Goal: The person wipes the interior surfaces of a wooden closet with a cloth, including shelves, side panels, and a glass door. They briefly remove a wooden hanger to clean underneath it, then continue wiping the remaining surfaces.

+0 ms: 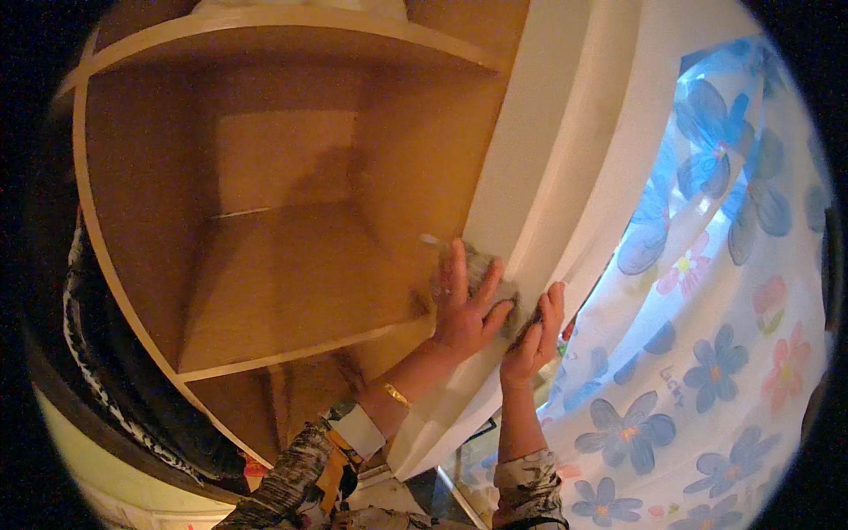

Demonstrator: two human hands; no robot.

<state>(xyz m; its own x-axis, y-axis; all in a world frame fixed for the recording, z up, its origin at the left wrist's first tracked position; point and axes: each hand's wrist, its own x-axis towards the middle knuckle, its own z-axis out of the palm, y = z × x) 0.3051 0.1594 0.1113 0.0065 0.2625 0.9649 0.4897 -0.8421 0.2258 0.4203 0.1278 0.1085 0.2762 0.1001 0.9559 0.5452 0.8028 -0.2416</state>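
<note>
My left hand (pixel 462 323) lies with spread fingers on a crumpled grey cloth (pixel 482 262). It presses the cloth where the wooden cabinet's side wall (pixel 424 165) meets a long white panel (pixel 550 132). A gold-coloured bracelet (pixel 397 395) circles the left wrist. Just to the right, my right hand (pixel 535 334) rests against the white panel, its fingers close together and pointing up. Whether those fingers grip the panel's edge or part of the cloth is hidden. A small pale mark (pixel 429 238) shows on the side wall beside the cloth.
The open wooden compartment (pixel 278 278) is bounded by an upper shelf (pixel 278 18) and a lower shelf edge (pixel 305 352). Right of the panel hangs a flower-printed curtain (pixel 662 371), lit from behind. Dark fabric (pixel 126 371) hangs along the cabinet's left side.
</note>
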